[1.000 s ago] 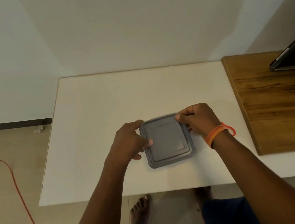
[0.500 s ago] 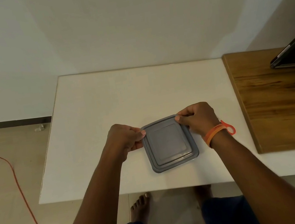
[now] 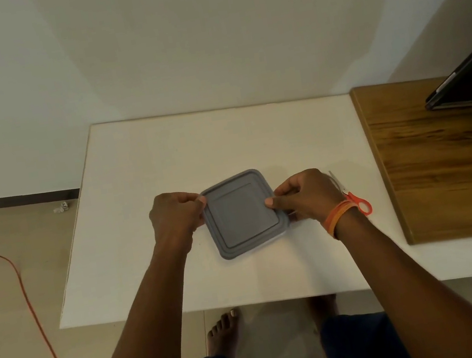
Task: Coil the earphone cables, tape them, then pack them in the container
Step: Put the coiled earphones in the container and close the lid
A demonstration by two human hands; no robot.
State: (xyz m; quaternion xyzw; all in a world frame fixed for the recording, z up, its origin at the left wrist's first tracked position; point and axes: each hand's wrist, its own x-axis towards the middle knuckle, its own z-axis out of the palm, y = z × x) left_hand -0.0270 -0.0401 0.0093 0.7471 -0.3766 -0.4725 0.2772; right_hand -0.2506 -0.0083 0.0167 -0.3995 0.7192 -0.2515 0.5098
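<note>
A square container with a grey lid [image 3: 242, 215] sits on the white table [image 3: 163, 159], a little in front of the middle. My left hand [image 3: 177, 216] grips the lid's left edge, thumb on its upper left corner. My right hand [image 3: 306, 195] grips the lid's right edge, thumb lying on the top of the lid. The lid covers the container, so its contents are hidden. No earphone cable or tape shows.
Orange-handled scissors [image 3: 353, 198] lie just behind my right wrist. A wooden board [image 3: 446, 174] covers the table's right side, with a dark tablet or laptop [image 3: 471, 83] at its back. An orange cord [image 3: 25, 292] runs across the floor on the left.
Both hands shifted along the lid's edges: the right hand slid from the back corner down to the right edge, uncovering the scissors. The container turned slightly.
</note>
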